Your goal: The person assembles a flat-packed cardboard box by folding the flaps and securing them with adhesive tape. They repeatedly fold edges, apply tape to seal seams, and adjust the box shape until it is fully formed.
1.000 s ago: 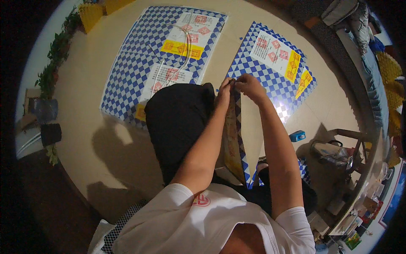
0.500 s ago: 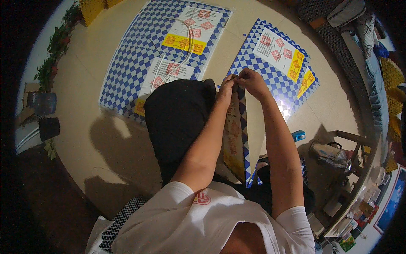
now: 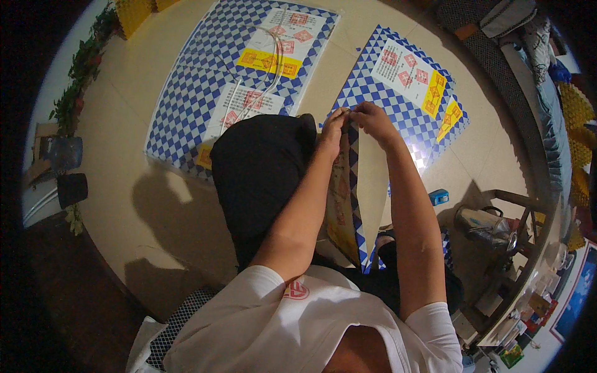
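Observation:
A folded cardboard box with a plain tan inner face and a blue-and-white checked edge stands on end between my forearms, beside my dark-trousered leg. At its far upper corner my left hand is closed on the edge, thumb and fingers pressed together. Close beside it, my right hand pinches the same corner with bent fingers. The exact spot under the fingertips is hidden. Just beyond my right hand lie flat checked cardboard sheets with white and yellow printed panels.
A larger strapped stack of checked cardboard in clear wrap lies on the tiled floor at far left. A small blue object is right of my right forearm. A silvery bag sits by a wooden frame, and a cluttered table stands lower right.
My right hand has shifted slightly at the corner, its fingers a little lower. The checked edge of the box has moved slightly left, and more of the tan face shows.

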A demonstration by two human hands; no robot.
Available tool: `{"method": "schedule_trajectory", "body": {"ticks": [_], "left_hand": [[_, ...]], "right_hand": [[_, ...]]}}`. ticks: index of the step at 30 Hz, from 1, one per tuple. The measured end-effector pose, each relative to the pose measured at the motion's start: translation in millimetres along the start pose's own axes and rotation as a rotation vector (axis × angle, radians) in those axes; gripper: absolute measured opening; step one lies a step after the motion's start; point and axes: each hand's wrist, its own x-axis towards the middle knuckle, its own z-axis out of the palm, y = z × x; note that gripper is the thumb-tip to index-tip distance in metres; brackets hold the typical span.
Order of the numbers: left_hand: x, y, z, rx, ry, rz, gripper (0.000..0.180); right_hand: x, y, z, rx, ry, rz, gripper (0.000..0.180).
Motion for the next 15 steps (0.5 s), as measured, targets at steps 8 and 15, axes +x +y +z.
{"method": "schedule_trajectory", "body": {"ticks": [8, 15], "left_hand": [[-0.5, 1.6, 9.0, 0.004, 0.074, -0.018, 0.023], [1.2, 0.4, 7.3, -0.028, 0.246, -0.095, 0.022]], "right_hand": [[5.2, 17.1, 7.7, -0.110, 0.121, -0.179, 0.020], [-13.0, -1.4, 16.5, -0.220, 0.156, -0.255, 0.021]]}}
